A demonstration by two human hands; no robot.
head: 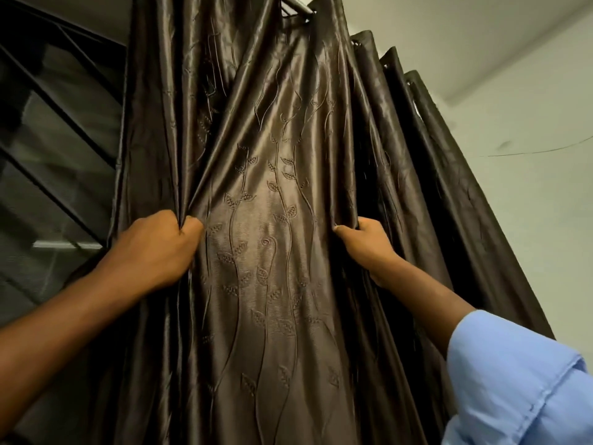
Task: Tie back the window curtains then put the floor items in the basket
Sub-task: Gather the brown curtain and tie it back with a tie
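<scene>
A dark brown satin curtain [272,194] with an embossed leaf-and-vine pattern hangs in front of me from a rod [296,4] at the top. My left hand [154,248] is closed in a fist around a bunch of folds at the curtain's left side. My right hand [365,245] pinches a fold on the right, with its fingers tucked behind the cloth. A flat panel of fabric is stretched between the two hands. No basket or floor items are in view.
A dark window with black bars [57,139] shows at the left, beside the curtain's edge. A white wall [529,123] with a thin wire across it rises at the right. My blue rolled sleeve [513,380] fills the lower right corner.
</scene>
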